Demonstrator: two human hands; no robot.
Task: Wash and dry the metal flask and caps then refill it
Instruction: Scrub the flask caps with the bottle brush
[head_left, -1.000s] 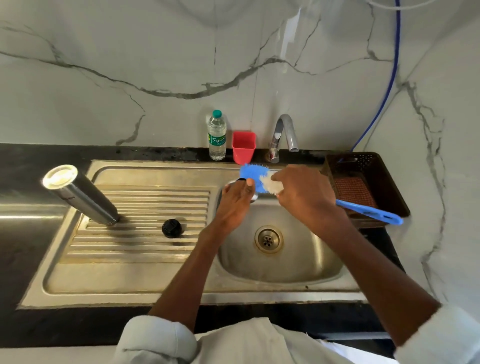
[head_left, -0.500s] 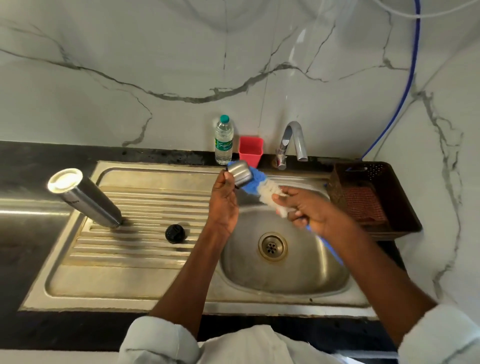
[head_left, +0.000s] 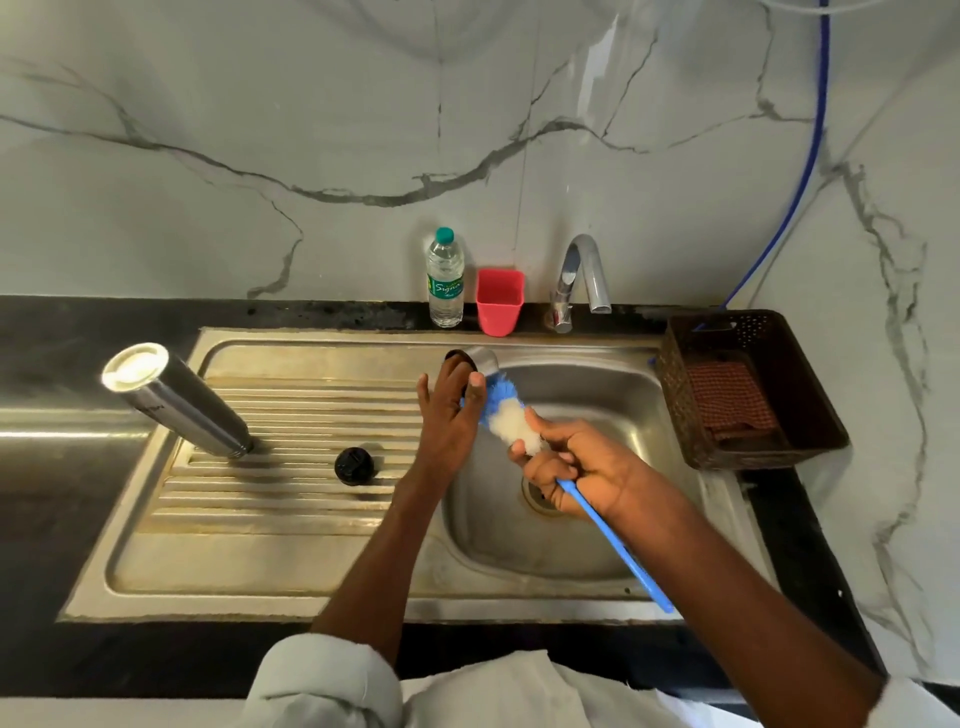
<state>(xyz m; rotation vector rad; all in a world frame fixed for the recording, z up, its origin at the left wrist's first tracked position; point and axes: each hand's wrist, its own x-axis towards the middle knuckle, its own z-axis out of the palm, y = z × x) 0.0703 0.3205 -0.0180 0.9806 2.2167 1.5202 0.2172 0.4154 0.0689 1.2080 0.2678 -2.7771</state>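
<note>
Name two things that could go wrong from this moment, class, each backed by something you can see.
1. The left hand holds the metal cap over the sink bowl while the brush in the right hand scrubs it; a soapy grip might slip.
2. The flask stands on the ridged drainboard and could tip if knocked.

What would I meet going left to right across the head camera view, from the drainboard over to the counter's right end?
Metal flask → black cap → left hand holding the metal cap → blue brush → right hand → brown basket.
</note>
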